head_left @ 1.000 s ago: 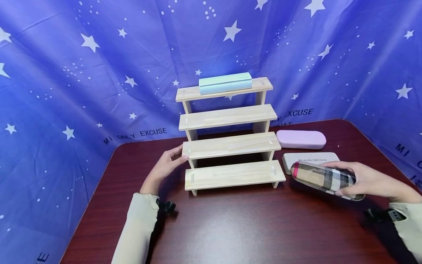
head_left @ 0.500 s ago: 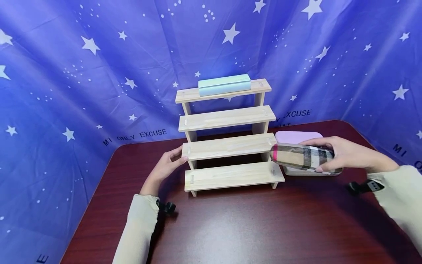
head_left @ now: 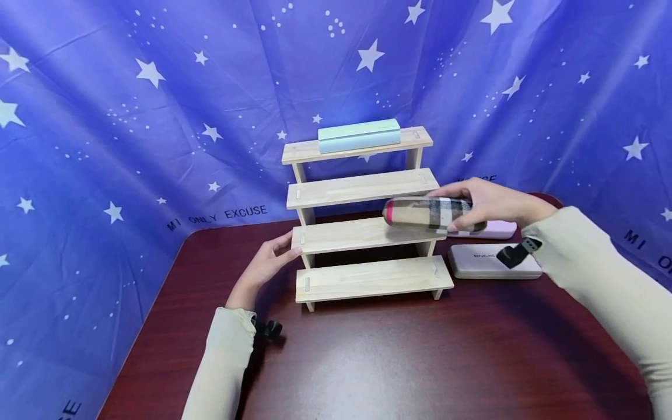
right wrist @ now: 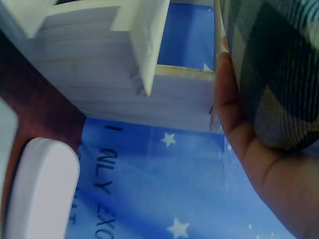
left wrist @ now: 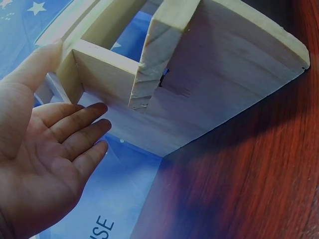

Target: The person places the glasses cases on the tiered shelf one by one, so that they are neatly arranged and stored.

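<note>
My right hand (head_left: 488, 201) grips a plaid glasses case (head_left: 412, 213) by its right end, thumb in front and fingers behind. The case hangs over the right part of the third step from the top of a tiered wooden display rack (head_left: 362, 280). In the right wrist view the plaid cloth (right wrist: 276, 74) lies close against the palm. My left hand (head_left: 265, 262) is at the left end of that same step, thumb at its front corner. In the left wrist view its fingers (left wrist: 79, 124) stretch out beside the rack's side panel. A mint glasses case (head_left: 359, 137) lies on the top step.
A pink glasses case (head_left: 499, 229), partly hidden by my right hand and the plaid case, lies right of the rack. In front of it is a white case (head_left: 462, 262) with lettering. The dark red table (head_left: 367, 361) meets a blue star-patterned curtain (head_left: 236, 116) behind.
My right hand has carried the plaid case left and up, from over the white case to over the rack's third step from the top. The left hand has stayed at the rack.
</note>
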`<move>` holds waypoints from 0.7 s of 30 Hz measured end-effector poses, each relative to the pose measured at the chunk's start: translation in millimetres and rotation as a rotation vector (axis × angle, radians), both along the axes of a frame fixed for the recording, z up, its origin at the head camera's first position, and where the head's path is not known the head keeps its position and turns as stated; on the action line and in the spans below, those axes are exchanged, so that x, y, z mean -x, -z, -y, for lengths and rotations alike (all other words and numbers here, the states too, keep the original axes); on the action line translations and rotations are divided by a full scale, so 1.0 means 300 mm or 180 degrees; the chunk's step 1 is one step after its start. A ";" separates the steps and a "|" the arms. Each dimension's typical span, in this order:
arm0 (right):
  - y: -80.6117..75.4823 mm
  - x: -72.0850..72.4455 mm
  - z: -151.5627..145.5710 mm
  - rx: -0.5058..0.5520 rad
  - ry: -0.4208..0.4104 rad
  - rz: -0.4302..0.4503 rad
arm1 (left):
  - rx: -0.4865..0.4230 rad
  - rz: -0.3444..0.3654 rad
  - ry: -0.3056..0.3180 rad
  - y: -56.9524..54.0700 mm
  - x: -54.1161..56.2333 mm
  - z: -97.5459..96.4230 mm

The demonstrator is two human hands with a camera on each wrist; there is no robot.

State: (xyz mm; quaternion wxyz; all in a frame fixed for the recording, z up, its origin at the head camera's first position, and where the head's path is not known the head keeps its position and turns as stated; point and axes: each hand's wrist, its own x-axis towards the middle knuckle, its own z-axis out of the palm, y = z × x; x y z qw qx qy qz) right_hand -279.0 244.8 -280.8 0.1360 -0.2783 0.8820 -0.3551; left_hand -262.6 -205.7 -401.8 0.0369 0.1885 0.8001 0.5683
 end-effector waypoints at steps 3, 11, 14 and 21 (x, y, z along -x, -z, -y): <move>-0.022 0.039 0.043 -0.0028 0.0092 -0.0046 | 0.0015 0.0022 0.0007 -0.005 -0.001 -0.001; -0.063 0.118 0.132 0.0068 0.0133 -0.0048 | -0.0002 0.0044 0.0043 -0.005 0.001 -0.002; -0.072 0.147 0.161 0.0071 0.0049 -0.0116 | -0.0004 0.0054 0.0039 -0.003 0.002 -0.002; -0.084 0.206 0.223 0.0160 -0.0085 -0.0137 | -0.0087 0.0111 0.0027 -0.005 -0.003 -0.003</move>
